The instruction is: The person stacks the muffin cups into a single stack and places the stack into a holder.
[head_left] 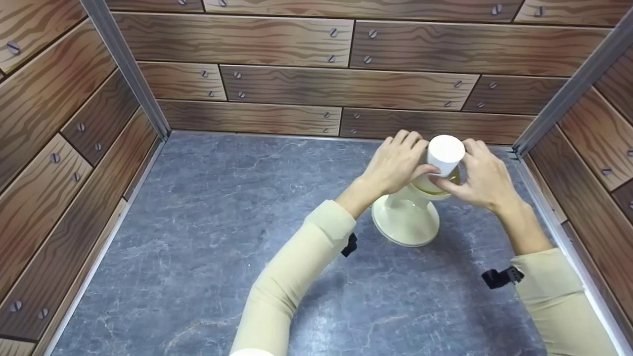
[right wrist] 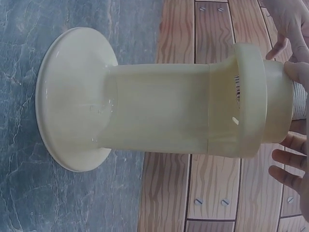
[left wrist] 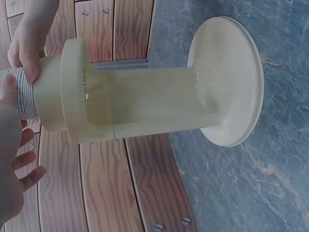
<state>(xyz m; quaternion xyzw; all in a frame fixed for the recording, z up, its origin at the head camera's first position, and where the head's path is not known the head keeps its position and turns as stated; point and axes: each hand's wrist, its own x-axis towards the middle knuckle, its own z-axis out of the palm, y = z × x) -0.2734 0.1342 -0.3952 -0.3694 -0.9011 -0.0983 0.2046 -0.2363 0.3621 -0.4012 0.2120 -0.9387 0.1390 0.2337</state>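
A white stack of paper cups (head_left: 446,152) stands bottom up at the top of a cream cup dispenser (head_left: 406,220) with a wide round base. Its ridged rims (left wrist: 27,96) show at the mouth of the dispenser's upper tube in the left wrist view. My left hand (head_left: 398,160) holds the stack from the left, thumb across its front. From the right, my right hand (head_left: 482,175) grips it too, its thumb low near the tube's edge. Below the tube, a wider collar (right wrist: 252,101) tops the column. The fingers behind the cups are partly hidden in the head view.
The dispenser stands upright on a grey marbled table (head_left: 207,237), towards its right back. Wood-patterned panels (head_left: 277,84) enclose the back and both sides, with metal rails (head_left: 129,69) at the corners. A small black camera (head_left: 502,278) is strapped at the right sleeve.
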